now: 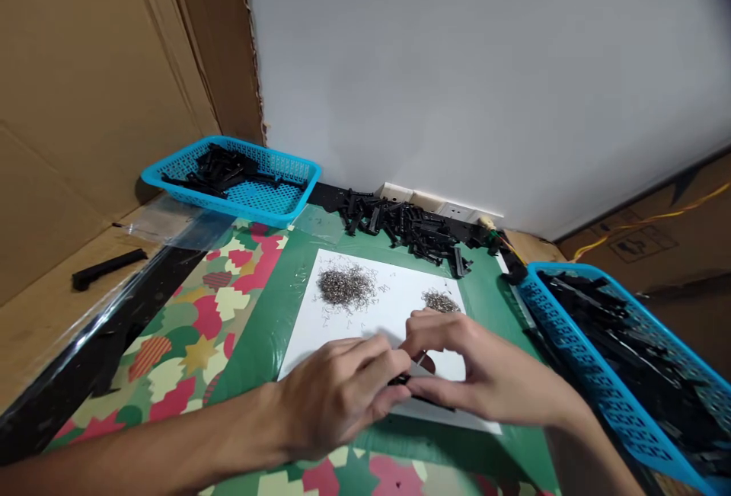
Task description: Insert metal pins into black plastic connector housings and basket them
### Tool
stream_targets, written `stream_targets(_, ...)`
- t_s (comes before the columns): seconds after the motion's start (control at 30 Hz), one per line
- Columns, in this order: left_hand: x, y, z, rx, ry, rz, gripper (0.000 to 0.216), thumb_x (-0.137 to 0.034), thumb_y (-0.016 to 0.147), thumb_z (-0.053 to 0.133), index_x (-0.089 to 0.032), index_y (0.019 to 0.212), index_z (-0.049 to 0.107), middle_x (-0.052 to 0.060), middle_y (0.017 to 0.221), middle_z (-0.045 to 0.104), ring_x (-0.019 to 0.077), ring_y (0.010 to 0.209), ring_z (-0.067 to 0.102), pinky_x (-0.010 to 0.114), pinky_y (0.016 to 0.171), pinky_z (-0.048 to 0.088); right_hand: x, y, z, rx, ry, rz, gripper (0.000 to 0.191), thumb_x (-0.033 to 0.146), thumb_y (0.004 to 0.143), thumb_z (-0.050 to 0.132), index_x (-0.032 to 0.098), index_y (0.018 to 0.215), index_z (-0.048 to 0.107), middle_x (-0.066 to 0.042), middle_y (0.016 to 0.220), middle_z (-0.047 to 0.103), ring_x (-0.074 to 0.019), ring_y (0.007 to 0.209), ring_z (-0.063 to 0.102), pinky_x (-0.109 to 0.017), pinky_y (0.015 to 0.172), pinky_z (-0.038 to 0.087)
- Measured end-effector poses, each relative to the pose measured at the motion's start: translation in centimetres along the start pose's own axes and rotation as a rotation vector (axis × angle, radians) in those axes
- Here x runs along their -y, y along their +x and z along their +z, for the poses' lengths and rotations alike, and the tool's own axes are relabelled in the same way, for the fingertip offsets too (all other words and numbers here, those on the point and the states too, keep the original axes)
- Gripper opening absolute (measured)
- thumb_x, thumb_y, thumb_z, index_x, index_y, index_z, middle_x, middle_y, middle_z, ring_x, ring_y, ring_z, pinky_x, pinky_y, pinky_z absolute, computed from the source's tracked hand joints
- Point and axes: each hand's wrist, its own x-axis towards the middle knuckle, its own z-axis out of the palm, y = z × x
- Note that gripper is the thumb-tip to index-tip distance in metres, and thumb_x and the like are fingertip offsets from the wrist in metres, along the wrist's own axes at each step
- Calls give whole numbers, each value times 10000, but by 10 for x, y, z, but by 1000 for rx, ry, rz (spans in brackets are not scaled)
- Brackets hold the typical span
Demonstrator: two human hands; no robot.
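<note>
My left hand and my right hand meet over the near part of a white sheet. Between them is a dark, narrow black plastic part, mostly covered by my fingers. My left fingers are closed around its left end. The thumb of my right hand lies along the part, with the index finger bent down to it; whether a small piece sits in that pinch is hidden. Beyond my hands lie a larger pile of tiny metal springs or bent wires and a smaller metal pile.
Many black plastic parts are heaped along the wall by power sockets. Blue baskets of black parts stand at back left and right. A single black part lies at far left, near a cardboard wall.
</note>
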Motion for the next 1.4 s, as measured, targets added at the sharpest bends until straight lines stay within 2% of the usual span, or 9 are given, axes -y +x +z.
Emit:
stream_targets(0.13, 1, -2, 8, -80, 12, 187, 151, -190, 986, 480, -137, 1081, 585, 47, 766, 598, 187, 631, 544, 322, 540, 457, -18, 9, -1, -198, 164, 50, 199, 388, 1043, 653, 224, 1030, 765, -41, 939, 716, -177, 826, 625, -294, 701, 457)
stream_targets(0.23, 2, -3, 15, -33, -29, 278, 243, -283, 1045, 448, -135, 984, 631, 41, 722, 579, 177, 596, 525, 317, 511, 426, -34, 20, 14, -437, 48, 192, 201, 333, 1062, 598, 213, 1019, 753, -56, 1004, 729, -190, 869, 651, -301, 728, 472)
stream_targets(0.33, 3, -3, 17, 34, -51, 260, 392, -408, 1106, 432, -131, 937, 652, 37, 704, 577, 178, 599, 548, 320, 529, 436, -51, 32, 34, -548, -157, 287, 165, 243, 1042, 592, 216, 1057, 754, -57, 1006, 719, -202, 847, 648, -328, 762, 461)
stream_targets(0.5, 5, 0, 8, 90, -113, 112, 404, -461, 1107, 482, -120, 1013, 678, 59, 759, 650, 187, 669, 605, 329, 621, 458, -69, 47, 49, -592, -384, 321, 242, 140, 1039, 517, 216, 1099, 740, -76, 1037, 699, -237, 921, 649, -338, 776, 423)
stream_targets(0.77, 6, 3, 3, -26, -255, -179, 427, -498, 1092, 516, -152, 957, 725, 30, 717, 655, 157, 649, 547, 322, 656, 406, -79, 58, 44, -591, -427, 358, 144, 174, 1031, 581, 184, 951, 701, -67, 959, 661, -219, 821, 605, -332, 720, 383)
stream_targets(0.93, 7, 5, -3, -120, -375, -456, 375, -488, 1053, 610, -174, 939, 781, 24, 724, 694, 148, 663, 589, 302, 671, 453, -77, 53, 42, -540, -435, 333, 133, 130, 1010, 561, 175, 933, 659, -86, 942, 648, -239, 854, 590, -341, 739, 389)
stream_targets(1.13, 14, 10, -10, -354, -464, -681, 248, -426, 968, 753, -240, 1111, 834, 13, 785, 773, 144, 679, 648, 263, 606, 486, -57, 33, 34, -631, -191, 223, 108, 207, 1059, 503, 196, 982, 578, -65, 972, 636, -203, 835, 561, -314, 707, 386)
stream_targets(1.3, 20, 16, -17, -614, -427, -773, 230, -404, 926, 801, -223, 1057, 851, 59, 1050, 823, 201, 894, 741, 294, 756, 587, -38, 20, 32, -702, 39, 238, 162, 339, 1093, 510, 221, 1010, 583, -28, 894, 597, -166, 736, 494, -284, 612, 351)
stream_targets(1.4, 22, 19, -18, -600, -453, -797, 242, -411, 923, 805, -209, 1051, 847, 65, 1055, 820, 207, 911, 742, 298, 757, 590, -29, 20, 36, -661, 117, 205, 177, 350, 1095, 516, 220, 995, 581, -29, 914, 609, -162, 751, 509, -285, 638, 379)
